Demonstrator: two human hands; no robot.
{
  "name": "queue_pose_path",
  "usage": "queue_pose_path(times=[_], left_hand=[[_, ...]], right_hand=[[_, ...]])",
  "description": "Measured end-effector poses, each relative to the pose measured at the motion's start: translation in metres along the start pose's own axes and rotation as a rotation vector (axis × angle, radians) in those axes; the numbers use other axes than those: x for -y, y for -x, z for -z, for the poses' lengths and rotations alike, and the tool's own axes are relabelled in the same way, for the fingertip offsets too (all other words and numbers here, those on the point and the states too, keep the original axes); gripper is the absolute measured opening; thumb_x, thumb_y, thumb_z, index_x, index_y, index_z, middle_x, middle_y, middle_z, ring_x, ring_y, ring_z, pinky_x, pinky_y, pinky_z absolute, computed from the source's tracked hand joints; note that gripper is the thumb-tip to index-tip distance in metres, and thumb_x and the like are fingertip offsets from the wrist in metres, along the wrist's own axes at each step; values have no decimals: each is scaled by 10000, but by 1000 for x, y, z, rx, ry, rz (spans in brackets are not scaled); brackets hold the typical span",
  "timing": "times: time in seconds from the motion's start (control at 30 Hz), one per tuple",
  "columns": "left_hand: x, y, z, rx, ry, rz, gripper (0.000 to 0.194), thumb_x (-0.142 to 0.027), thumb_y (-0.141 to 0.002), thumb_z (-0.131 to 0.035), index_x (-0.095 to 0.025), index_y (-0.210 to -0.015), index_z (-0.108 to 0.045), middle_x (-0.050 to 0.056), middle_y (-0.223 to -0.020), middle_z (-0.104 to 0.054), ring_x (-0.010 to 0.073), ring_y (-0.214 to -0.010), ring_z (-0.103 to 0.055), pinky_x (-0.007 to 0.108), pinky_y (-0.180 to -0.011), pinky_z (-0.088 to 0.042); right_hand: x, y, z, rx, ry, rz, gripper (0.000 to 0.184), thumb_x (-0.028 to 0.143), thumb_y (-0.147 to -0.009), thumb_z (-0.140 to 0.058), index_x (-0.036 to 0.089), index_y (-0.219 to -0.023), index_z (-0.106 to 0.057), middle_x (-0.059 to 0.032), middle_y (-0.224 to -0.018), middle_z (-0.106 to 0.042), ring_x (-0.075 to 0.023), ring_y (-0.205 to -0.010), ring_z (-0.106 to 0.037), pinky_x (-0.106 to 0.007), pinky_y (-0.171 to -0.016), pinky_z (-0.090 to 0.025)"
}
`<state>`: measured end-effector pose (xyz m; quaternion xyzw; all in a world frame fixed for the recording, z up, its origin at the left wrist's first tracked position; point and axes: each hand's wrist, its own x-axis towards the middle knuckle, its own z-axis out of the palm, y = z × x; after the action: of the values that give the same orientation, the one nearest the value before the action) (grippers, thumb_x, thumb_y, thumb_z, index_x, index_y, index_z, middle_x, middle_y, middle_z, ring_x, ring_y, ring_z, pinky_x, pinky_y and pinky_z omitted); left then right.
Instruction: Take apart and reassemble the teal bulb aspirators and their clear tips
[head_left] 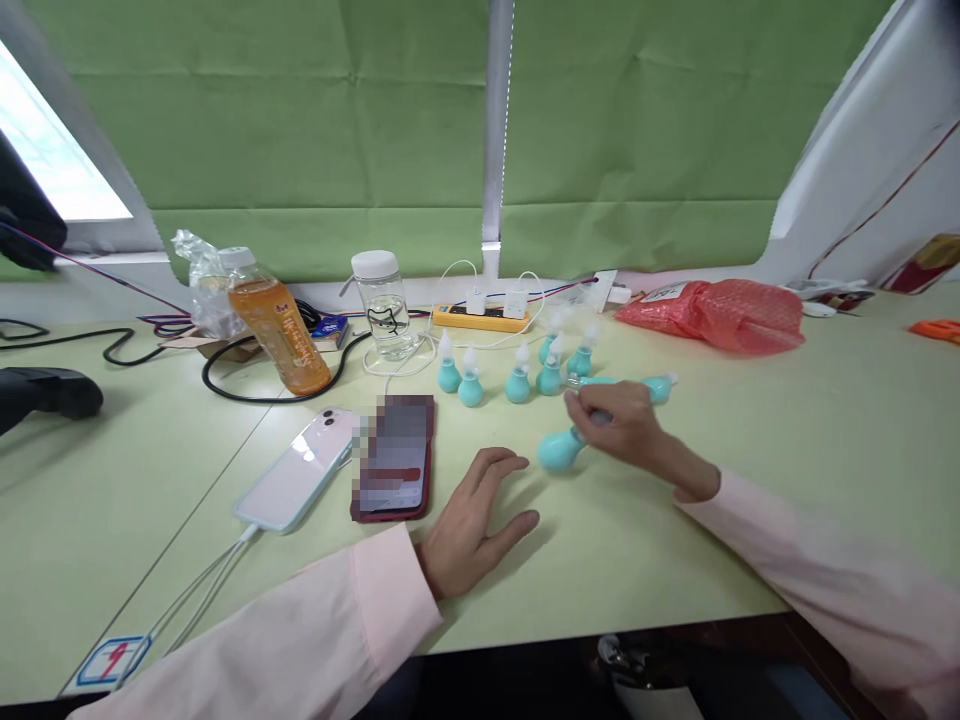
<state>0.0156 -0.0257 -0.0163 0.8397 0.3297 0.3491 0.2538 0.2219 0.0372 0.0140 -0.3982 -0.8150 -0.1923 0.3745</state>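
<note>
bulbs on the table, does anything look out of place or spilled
Behind the right hand, a teal item, partly hidden, lies flat, odd beside six upright bulbs. The held bulb tilts in the grip. No spill shows.

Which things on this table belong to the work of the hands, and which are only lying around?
Likely in the work:
turquoise bulb in the right hand
standing turquoise bulbs

Apparently just lying about:
pale phone
red-cased phone
orange drink bottle
clear bottle

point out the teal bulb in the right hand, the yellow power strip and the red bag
Teal bulb (559,452), head view: its round body.
Yellow power strip (480,321), head view: its front side.
Red bag (712,314), head view: its crinkled middle.
</note>
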Motion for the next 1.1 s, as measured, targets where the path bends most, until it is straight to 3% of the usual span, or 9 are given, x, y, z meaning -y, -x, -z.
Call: queue_pose_path(times=[0.1,0.17,0.23,0.43,0.53,0.67,0.8,0.97,1.1], left_hand=[[1,0,-1,75,45,13,504,-306,-776,-502,-161,-1209,-290,110,-1149,-428,191,-1041,-424,335,-881,-378],[1,0,-1,138,62,32,382,-315,-798,-463,-157,-1137,-386,79,-1014,-526,179,-911,-495,315,-802,-413],[0,-1,-1,141,84,80,252,-310,-828,-403,-157,-1012,-481,37,-848,-574,150,-756,-522,276,-703,-424],[-3,-5,3,34,105,286,259,-355,-809,-415,-140,-839,-558,-13,-630,-522,101,-564,-433,212,-550,-350],[-3,-7,4,36,199,321,282,-367,-808,-399,-134,-783,-557,-24,-560,-474,94,-526,-403,207,-526,-329],[-3,-7,4,32,341,351,289,-370,-798,-407,-133,-691,-533,-18,-554,-469,97,-530,-410,206,-528,-330],[-3,-7,6,-17,362,350,233,-366,-769,-462,-146,-766,-541,-26,-575,-474,100,-555,-411,206,-550,-328],[1,-8,9,-132,455,454,242,-359,-799,-417,-153,-769,-539,-19,-598,-482,101,-559,-407,208,-532,-321],[4,-8,9,-184,512,469,241,-345,-824,-380,-167,-855,-539,-7,-668,-513,109,-614,-436,219,-589,-343]], right_hand=[[50,9,-8,-177,-250,37,330,145,-771,-403,188,-457,-311,42,-366,-367,-66,-357,-331,-213,-401,-270],[70,12,-13,-197,-481,28,298,107,-764,-396,187,-490,-312,41,-399,-376,-68,-395,-380,-197,-399,-281],[76,12,-17,-161,-683,-87,253,139,-769,-400,183,-527,-339,27,-468,-411,-70,-437,-399,-193,-414,-299],[55,8,-36,274,-996,-553,410,332,-763,-396,172,-411,-257,61,-397,-207,-45,-387,-206,-207,-385,-182],[51,6,-41,533,-1253,-829,408,357,-726,-420,172,-387,-288,67,-344,-229,-33,-329,-203,-200,-347,-139],[49,4,-44,701,-1514,-984,389,331,-703,-435,192,-401,-233,92,-302,-174,-30,-275,-160,-197,-316,-139],[37,4,-49,708,-1425,-871,389,354,-771,-322,205,-454,-151,93,-329,-133,-45,-277,-141,-211,-329,-190],[14,6,-58,398,-875,-541,418,409,-717,-472,175,-430,-277,54,-398,-243,-56,-396,-209,-226,-425,-157],[3,9,-63,375,-320,-213,394,398,-736,-468,159,-444,-354,26,-414,-342,-70,-426,-257,-238,-461,-158]])
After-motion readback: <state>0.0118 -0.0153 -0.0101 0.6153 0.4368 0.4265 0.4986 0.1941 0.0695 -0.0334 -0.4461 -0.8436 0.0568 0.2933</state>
